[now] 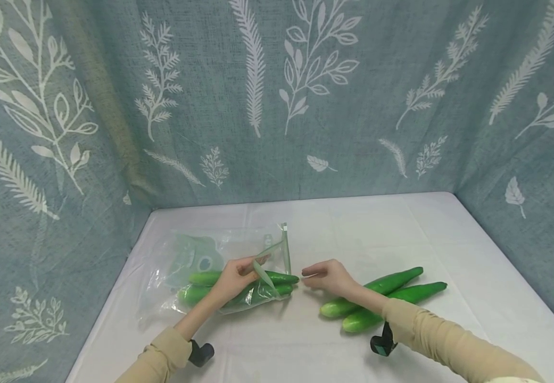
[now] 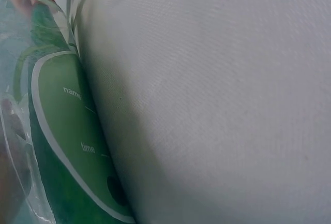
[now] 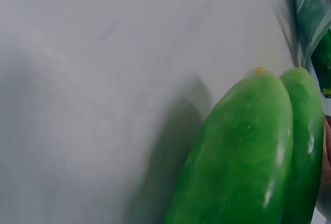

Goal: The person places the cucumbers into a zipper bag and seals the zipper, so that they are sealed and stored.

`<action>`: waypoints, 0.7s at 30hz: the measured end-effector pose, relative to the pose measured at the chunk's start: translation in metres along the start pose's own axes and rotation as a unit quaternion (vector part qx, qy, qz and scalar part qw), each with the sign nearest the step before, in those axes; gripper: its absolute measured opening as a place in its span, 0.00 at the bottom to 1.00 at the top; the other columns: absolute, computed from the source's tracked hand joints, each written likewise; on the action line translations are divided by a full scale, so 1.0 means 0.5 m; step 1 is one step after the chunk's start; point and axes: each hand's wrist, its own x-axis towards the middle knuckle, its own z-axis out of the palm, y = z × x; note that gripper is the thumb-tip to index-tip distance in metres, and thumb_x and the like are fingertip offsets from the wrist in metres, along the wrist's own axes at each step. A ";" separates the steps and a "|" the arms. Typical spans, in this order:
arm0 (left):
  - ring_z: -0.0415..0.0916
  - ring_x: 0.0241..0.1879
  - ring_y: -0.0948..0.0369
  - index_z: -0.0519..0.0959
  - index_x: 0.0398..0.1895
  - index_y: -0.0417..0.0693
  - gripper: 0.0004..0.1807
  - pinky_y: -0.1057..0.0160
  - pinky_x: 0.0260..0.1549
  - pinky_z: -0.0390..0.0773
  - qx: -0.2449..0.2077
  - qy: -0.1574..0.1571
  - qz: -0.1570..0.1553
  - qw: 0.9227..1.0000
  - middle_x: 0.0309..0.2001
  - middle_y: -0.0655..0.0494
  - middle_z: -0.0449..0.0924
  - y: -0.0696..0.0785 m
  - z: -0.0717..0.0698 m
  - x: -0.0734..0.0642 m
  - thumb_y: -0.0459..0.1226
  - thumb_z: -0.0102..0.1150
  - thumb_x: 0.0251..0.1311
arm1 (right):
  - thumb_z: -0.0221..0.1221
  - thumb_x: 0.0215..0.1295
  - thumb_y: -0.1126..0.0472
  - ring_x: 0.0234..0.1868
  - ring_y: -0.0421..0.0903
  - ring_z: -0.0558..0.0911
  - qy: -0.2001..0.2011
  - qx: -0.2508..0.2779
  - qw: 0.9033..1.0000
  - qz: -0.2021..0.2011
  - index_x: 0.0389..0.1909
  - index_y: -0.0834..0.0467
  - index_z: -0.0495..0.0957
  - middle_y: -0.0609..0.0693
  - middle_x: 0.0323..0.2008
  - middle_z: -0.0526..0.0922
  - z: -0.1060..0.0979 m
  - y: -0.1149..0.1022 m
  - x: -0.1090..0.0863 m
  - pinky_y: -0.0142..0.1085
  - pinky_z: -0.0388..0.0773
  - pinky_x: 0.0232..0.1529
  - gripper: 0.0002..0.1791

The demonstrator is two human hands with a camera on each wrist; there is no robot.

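on the table [image 1: 277, 356], two bagged cucumbers [image 1: 283, 278], two loose cucumbers [image 1: 398, 280]; left hand [image 1: 233, 277] pinches one bag [image 1: 192, 258], right hand [image 1: 330, 276] relaxed.

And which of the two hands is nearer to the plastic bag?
The left. The left hand holds the plastic bag near its open end; the right hand is just to the right of that end, not holding the bag.

Sleeves [image 1: 454, 340]: tan | cuffs [image 1: 171, 347]: plain | wrist devices [image 1: 202, 354]: black, possibly strapped
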 end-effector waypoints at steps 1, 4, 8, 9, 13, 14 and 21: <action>0.69 0.62 0.43 0.75 0.56 0.35 0.22 0.46 0.64 0.67 0.000 0.000 -0.001 1.000 0.59 0.40 0.74 0.000 0.000 0.000 0.35 0.60 0.59 | 0.64 0.57 0.63 0.37 0.50 0.87 0.000 0.000 1.000 0.003 0.47 0.66 0.81 0.61 0.45 0.85 -0.002 0.000 -0.001 0.35 0.85 0.41 0.17; 0.69 0.62 0.43 0.75 0.56 0.36 0.22 0.46 0.64 0.67 0.001 0.001 -0.003 1.000 0.58 0.40 0.74 0.000 -0.001 0.000 0.35 0.60 0.59 | 0.65 0.57 0.62 0.38 0.50 0.87 -0.002 -0.004 1.000 0.008 0.48 0.65 0.80 0.61 0.46 0.85 -0.008 0.001 -0.004 0.36 0.85 0.43 0.18; 0.69 0.62 0.42 0.74 0.56 0.34 0.21 0.43 0.64 0.66 0.003 -0.001 0.007 1.000 0.58 0.39 0.75 -0.001 -0.001 0.000 0.34 0.59 0.60 | 0.64 0.58 0.60 0.39 0.48 0.87 -0.007 -0.017 1.000 0.006 0.49 0.63 0.80 0.59 0.47 0.85 -0.019 0.005 -0.009 0.38 0.84 0.46 0.18; 0.69 0.62 0.42 0.74 0.56 0.34 0.21 0.42 0.64 0.66 0.003 -0.002 0.010 1.000 0.58 0.39 0.75 -0.002 -0.001 0.000 0.34 0.59 0.60 | 0.64 0.59 0.60 0.40 0.48 0.87 -0.010 -0.019 1.000 0.004 0.49 0.63 0.80 0.59 0.47 0.84 -0.022 0.006 -0.011 0.38 0.84 0.47 0.18; 0.70 0.61 0.41 0.74 0.56 0.33 0.21 0.41 0.64 0.65 -0.003 -0.004 0.019 1.000 0.57 0.39 0.75 -0.003 -0.001 0.001 0.34 0.59 0.60 | 0.64 0.60 0.59 0.44 0.48 0.86 -0.023 -0.020 1.000 -0.004 0.50 0.62 0.80 0.58 0.50 0.83 -0.036 0.012 -0.018 0.38 0.83 0.48 0.19; 0.70 0.61 0.41 0.74 0.56 0.33 0.21 0.41 0.64 0.65 -0.003 -0.004 0.019 1.000 0.57 0.39 0.75 -0.004 -0.002 0.001 0.34 0.59 0.60 | 0.63 0.60 0.58 0.44 0.48 0.86 -0.026 -0.019 0.999 -0.005 0.50 0.62 0.80 0.58 0.50 0.83 -0.040 0.014 -0.020 0.38 0.83 0.48 0.19; 0.69 0.62 0.42 0.74 0.56 0.33 0.22 0.45 0.63 0.69 0.001 -0.004 0.010 1.000 0.58 0.38 0.75 -0.004 -0.003 0.000 0.34 0.59 0.60 | 0.63 0.61 0.59 0.49 0.52 0.84 -0.031 -0.017 0.999 -0.015 0.51 0.62 0.79 0.59 0.52 0.82 -0.075 0.027 -0.037 0.38 0.83 0.50 0.19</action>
